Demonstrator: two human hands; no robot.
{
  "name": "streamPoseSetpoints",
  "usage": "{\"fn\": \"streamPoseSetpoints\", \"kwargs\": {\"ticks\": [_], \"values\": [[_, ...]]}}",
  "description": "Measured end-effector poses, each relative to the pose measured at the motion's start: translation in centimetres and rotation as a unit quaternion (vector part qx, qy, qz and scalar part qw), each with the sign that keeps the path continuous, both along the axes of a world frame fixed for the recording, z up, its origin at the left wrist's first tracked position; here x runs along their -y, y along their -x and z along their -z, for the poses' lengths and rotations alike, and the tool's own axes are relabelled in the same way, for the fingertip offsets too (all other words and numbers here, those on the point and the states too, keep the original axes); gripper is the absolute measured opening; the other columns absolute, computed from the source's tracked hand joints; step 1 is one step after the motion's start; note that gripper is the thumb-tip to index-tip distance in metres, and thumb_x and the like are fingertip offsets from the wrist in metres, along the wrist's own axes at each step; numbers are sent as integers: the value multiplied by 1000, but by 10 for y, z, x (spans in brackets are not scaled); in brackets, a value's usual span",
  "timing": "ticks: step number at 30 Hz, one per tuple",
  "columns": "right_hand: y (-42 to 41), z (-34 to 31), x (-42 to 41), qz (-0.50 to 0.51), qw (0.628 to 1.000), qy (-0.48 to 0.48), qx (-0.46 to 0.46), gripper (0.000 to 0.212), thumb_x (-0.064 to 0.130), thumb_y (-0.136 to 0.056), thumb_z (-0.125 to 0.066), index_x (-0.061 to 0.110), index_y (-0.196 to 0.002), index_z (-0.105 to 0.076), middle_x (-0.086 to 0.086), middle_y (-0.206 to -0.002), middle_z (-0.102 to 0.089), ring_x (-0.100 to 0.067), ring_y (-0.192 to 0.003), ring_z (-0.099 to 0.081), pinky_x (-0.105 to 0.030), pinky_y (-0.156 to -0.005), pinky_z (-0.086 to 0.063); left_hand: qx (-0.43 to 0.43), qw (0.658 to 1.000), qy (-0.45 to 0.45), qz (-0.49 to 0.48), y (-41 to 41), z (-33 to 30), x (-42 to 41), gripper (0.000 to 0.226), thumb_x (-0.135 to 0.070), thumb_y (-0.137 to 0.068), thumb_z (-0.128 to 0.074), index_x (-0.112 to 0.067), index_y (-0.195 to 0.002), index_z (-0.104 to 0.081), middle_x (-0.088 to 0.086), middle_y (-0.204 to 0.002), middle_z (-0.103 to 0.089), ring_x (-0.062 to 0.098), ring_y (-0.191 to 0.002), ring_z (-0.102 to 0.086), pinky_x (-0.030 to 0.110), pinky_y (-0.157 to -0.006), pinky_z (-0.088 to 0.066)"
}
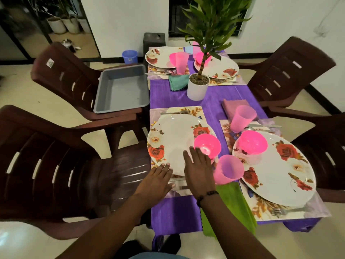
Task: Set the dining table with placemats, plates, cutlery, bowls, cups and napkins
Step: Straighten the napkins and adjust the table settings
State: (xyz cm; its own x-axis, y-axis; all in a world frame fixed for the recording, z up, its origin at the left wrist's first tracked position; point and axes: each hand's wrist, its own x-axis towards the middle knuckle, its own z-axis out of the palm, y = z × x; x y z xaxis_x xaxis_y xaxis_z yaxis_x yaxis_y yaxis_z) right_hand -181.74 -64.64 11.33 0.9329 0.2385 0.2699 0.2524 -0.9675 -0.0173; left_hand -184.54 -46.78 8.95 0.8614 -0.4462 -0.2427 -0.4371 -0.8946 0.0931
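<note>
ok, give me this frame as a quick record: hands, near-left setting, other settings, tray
left hand: open, fingers flat on near edge of near-left plate
right hand: open, flat on same plate, beside pink bowl
near-left setting: placemat, plate, bowl, fork at far edge, pink cup, green napkin
other settings: three, each with plate, bowl, cup
grey tray: on a chair, nothing in it

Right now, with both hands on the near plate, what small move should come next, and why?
Probably nudge the near plate back onto its placemat: it overhangs the mat's left edge. Both the left hand and right hand lie flat at its near rim, ready to push.
</note>
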Motion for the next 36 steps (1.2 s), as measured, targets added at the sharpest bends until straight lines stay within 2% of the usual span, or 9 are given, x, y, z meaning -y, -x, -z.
{"fn": "streamPoseSetpoints", "kwargs": {"ticks": [2, 4, 6, 12, 17, 21, 27, 32, 36], "values": [[14, 3, 0, -43, 999, -3, 6, 47, 11, -76, -66, 11, -123, -63, -14, -130, -60, -34, -122, -55, -47, -97, -46, 18, 1000, 5, 7, 0, -2, 4, 75, -55, -98, -7, -10, -149, -39, 11, -158, -30, 27, -146, -31, 42, -117, -25], [28, 8, 5, -73, 997, -1, 12, 40, 15, -81, -53, 12, -120, -64, -11, -129, -61, -30, -120, -57, -44, -95, -47, 42, 999, -2, 27, 3, 1, 6, 61, -48, -98, -26, -12, -136, -57, 10, -144, -53, 27, -131, -53, 43, -104, -44], [47, 12, 13, -86, 996, -4, 14, 39, 18, -84, -43, 13, -113, -67, -9, -122, -65, -28, -112, -61, -41, -90, -47, 60, 996, 37, 54, 10, 0, 8, 53, -44, -99, -31, -15, -135, -59, 7, -140, -57, 23, -125, -58, 40, -100, -49], [127, 30, 59, -15, 1000, 11, 10, 33, 17, -79, -55, 11, -109, -68, -11, -111, -66, -32, -102, -61, -41, -89, -35, 153, 978, 80, 117, 45, -15, 17, 60, -35, -107, -8, -16, -138, -56, 4, -143, -54, 19, -132, -52, 36, -107, -41], [181, 30, 93, 52, 999, 7, -6, 39, 15, -76, -45, 12, -107, -68, -10, -115, -64, -32, -107, -56, -42, -87, -35, 189, 963, 123, 150, 92, 3, 38, 50, -27, -89, -39, -11, -131, -63, 9, -139, -57, 24, -130, -53, 36, -112, -29], [222, 19, 124, 95, 995, -2, -9, 41, 16, -76, -42, 15, -107, -68, -8, -117, -64, -29, -108, -56, -39, -89, -35, 170, 957, 150, 178, 129, 15, 77, 49, -25, -89, -43, -11, -132, -60, 9, -141, -56, 24, -130, -53, 35, -115, -21], [236, 7, 183, 164, 986, 3, -6, 44, 17, -80, -36, 13, -105, -72, -10, -116, -67, -29, -106, -64, -40, -89, -42, 191, 948, 162, 198, 138, 3, 149, 49, -25, -91, -43, -14, -137, -57, 6, -146, -51, 22, -136, -47, 40, -114, -33], [220, -1, 239, 154, 988, -1, -2, 43, 19, -85, -36, 8, -109, -70, -14, -116, -67, -32, -107, -64, -45, -87, -51, 188, 952, 160, 179, 120, -4, 216, 51, -28, -90, -39, -14, -136, -58, 9, -146, -51, 25, -135, -49, 43, -109, -41], [196, 3, 299, 126, 992, 6, 26, 33, 19, -89, -48, 9, -112, -69, -14, -120, -66, -32, -110, -63, -44, -89, -51, 178, 963, 150, 139, 96, -2, 276, 49, -29, -93, -44, -13, -138, -55, 11, -149, -46, 27, -137, -46, 41, -113, -30]]}}
